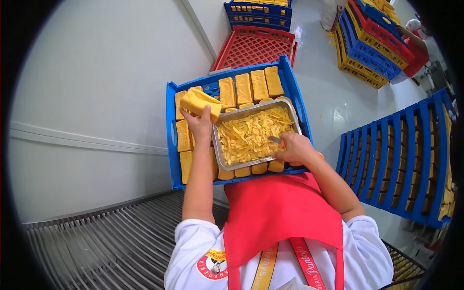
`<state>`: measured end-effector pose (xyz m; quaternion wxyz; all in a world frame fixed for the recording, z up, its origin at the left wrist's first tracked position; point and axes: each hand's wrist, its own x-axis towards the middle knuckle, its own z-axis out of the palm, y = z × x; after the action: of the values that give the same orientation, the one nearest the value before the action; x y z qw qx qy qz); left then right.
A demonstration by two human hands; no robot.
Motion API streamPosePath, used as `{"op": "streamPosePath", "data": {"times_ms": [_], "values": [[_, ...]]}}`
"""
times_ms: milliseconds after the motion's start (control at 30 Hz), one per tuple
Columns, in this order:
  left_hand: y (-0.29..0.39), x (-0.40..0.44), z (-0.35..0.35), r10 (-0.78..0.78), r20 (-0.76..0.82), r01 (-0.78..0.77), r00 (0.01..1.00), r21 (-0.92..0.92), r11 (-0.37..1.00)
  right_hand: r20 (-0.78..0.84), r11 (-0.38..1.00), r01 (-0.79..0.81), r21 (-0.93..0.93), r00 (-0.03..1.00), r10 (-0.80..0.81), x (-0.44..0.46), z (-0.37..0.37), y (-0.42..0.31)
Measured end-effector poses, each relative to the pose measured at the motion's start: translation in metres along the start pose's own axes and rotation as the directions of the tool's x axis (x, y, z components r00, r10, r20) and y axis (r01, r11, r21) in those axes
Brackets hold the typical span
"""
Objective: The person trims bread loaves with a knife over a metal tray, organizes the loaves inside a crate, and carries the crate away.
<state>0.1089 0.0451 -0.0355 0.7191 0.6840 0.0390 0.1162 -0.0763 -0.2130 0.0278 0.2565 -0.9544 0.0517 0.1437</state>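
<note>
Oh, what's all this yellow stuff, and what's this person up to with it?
A person in a red apron holds a yellow loaf in the left hand, at the upper left corner of a metal tray. The right hand holds a small knife over the tray, its blade apart from the loaf. Yellow scraps cover the tray's bottom, and more loaves lie around it in a blue crate.

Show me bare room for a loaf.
Bare: the red crate's lattice past the blue crate; a small gap in the blue crate between the held loaf and back row. Crowded: the tray of scraps and loaves around it.
</note>
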Motion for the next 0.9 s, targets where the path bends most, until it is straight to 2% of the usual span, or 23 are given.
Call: {"op": "streamPosePath", "data": {"times_ms": [33,67,100,133,167,200,233,267,300,367,400,433,500,567,633,667,733,767,900], "values": [[-0.003,0.015,0.000,0.140,0.004,-0.139,0.990,0.148,0.979,0.105,0.996,0.053,-0.076,0.994,-0.045,-0.005,0.001,0.002],[-0.006,0.030,0.000,0.137,0.002,-0.136,0.991,0.145,0.980,0.106,0.986,0.102,-0.129,0.990,-0.088,-0.008,0.011,0.008],[-0.012,0.044,0.001,0.250,0.043,-0.242,0.967,0.453,0.858,0.109,0.986,0.100,-0.132,0.990,-0.086,-0.010,0.017,0.008],[-0.013,0.053,0.004,0.338,0.119,-0.319,0.934,0.705,0.634,0.082,0.972,0.096,-0.216,0.993,-0.080,-0.013,0.022,0.007],[-0.016,0.058,0.007,0.334,0.115,-0.314,0.935,0.704,0.637,0.055,0.950,0.091,-0.299,0.995,-0.078,-0.015,0.030,0.007],[-0.013,0.061,0.012,0.221,0.213,-0.303,0.952,0.767,0.566,-0.075,0.909,0.098,-0.404,0.987,-0.139,-0.014,0.049,0.017],[-0.016,0.065,0.014,0.095,0.294,-0.302,0.951,0.820,0.486,-0.070,0.907,0.099,-0.408,0.988,-0.139,-0.016,0.051,0.017],[-0.023,0.068,0.015,-0.006,0.301,-0.268,0.954,0.859,0.435,-0.114,0.899,0.120,-0.421,0.976,-0.184,-0.017,0.052,0.017],[-0.030,0.075,0.015,-0.009,0.295,-0.261,0.955,0.860,0.439,-0.157,0.890,0.142,-0.434,0.961,-0.230,-0.016,0.050,0.016],[-0.042,0.085,0.009,-0.220,0.362,-0.262,0.906,0.887,0.380,-0.163,0.869,0.173,-0.463,0.948,-0.275,-0.017,0.040,0.016],[-0.044,0.084,0.004,-0.092,0.366,-0.286,0.926,0.839,0.463,-0.176,0.852,0.198,-0.485,0.932,-0.316,-0.019,0.032,0.015],[-0.037,0.080,-0.001,-0.097,0.362,-0.280,0.927,0.841,0.463,-0.169,0.851,0.202,-0.485,0.933,-0.317,-0.020,0.024,0.013],[-0.022,0.071,-0.016,0.006,0.330,-0.292,0.944,0.827,0.480,-0.220,0.842,0.223,-0.492,0.903,-0.368,-0.021,0.008,0.012],[-0.015,0.056,-0.031,-0.036,0.299,-0.245,0.954,0.840,0.484,-0.256,0.848,0.228,-0.478,0.888,-0.383,-0.022,-0.009,0.017],[0.006,0.023,-0.037,-0.264,0.323,-0.184,0.909,0.878,0.442,-0.369,0.863,0.176,-0.473,0.850,-0.375,-0.022,-0.028,0.020],[0.000,0.006,-0.040,-0.262,0.336,-0.202,0.905,0.879,0.432,-0.357,0.859,0.191,-0.475,0.851,-0.386,-0.022,-0.038,0.020],[-0.012,-0.024,-0.034,-0.274,0.344,-0.224,0.898,0.894,0.388,-0.454,0.883,0.076,-0.463,0.835,-0.310,-0.021,-0.055,0.021],[-0.015,-0.036,-0.027,-0.288,0.339,-0.229,0.896,0.907,0.355,-0.447,0.879,0.088,-0.468,0.835,-0.321,-0.019,-0.059,0.023],[-0.016,-0.047,-0.009,-0.236,0.265,-0.168,0.935,0.916,0.364,-0.530,0.895,0.045,-0.444,0.792,-0.303,-0.019,-0.065,0.027]]}}
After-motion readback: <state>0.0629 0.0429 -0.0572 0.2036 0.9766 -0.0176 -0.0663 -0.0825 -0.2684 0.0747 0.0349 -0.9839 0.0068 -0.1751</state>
